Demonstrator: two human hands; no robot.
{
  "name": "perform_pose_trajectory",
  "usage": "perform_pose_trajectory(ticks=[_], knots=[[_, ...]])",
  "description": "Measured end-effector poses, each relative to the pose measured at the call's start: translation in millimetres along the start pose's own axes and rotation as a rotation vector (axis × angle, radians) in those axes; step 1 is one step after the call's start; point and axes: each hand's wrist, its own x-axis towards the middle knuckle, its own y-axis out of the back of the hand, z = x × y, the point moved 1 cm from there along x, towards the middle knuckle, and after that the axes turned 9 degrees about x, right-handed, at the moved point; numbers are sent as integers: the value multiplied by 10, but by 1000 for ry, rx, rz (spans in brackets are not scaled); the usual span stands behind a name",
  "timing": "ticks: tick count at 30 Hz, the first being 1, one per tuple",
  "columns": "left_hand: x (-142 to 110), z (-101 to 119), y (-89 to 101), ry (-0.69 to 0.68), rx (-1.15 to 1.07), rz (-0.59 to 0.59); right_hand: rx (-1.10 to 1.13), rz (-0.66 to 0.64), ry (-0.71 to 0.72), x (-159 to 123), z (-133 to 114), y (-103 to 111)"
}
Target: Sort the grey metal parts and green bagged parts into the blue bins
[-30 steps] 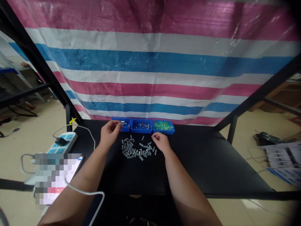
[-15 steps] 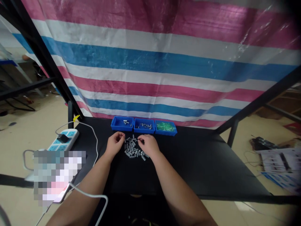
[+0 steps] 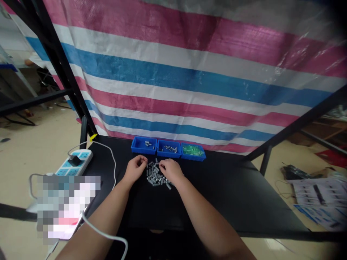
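A loose pile of small grey metal cylinders (image 3: 155,177) lies on the black tabletop (image 3: 217,195) between my hands. My left hand (image 3: 135,169) is at the pile's left edge, thumb and fingertips pinched together; what they hold, if anything, is too small to make out. At the pile's right side, my right hand (image 3: 171,170) has its fingers curled and thumb close to the forefinger, its fingertips near a cylinder. Whether it grips one I cannot make out. Just beyond the hands stands a blue bin (image 3: 143,150) with a few cylinders inside.
Beside it are a middle blue bin (image 3: 168,154) of small shiny metal parts and a right blue bin (image 3: 193,157) of green pieces. At left lie a power strip (image 3: 86,159), a white cable (image 3: 114,162) and a blurred-out phone-like device (image 3: 71,231). A striped tarp (image 3: 189,86) hangs behind.
The camera view has tilted and shifted slightly, so the bins and pile appear a little lower and farther right. Both hands stay at the pile, with only slight finger movement.
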Motion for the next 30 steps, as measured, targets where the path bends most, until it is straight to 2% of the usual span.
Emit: perform_pose_trajectory(ticks=[3, 6, 8, 10, 12, 15, 16, 20, 23, 26, 30], knots=[[-1, 19, -11, 11, -2, -20, 114, 166, 60, -80, 10, 183], [-2, 41, -23, 22, -12, -43, 218, 423, 172, -128, 9, 447], [-3, 53, -25, 25, -18, -47, 233, 568, 232, -115, 19, 593], [-5, 60, -23, 21, -20, -44, 209, 666, 227, -50, 49, 678], [-8, 61, -21, 18, -21, -43, 162, 667, 159, 66, 87, 714], [-14, 54, -19, 20, -22, -40, 99, 518, 70, 262, 81, 778], [-16, 53, -18, 21, -24, -39, 94, 526, 62, 306, 49, 832], [-22, 52, -13, 24, -30, -36, 90, 795, 162, 294, -198, 1178], [-21, 51, -13, 20, -17, -34, 88, 842, 196, 174, -338, 1365], [-21, 44, -17, 13, 0, -46, 105, 791, 187, 56, -307, 1356], [-24, 34, -17, 7, 2, -44, 142, 713, 141, -101, -32, 1105]])
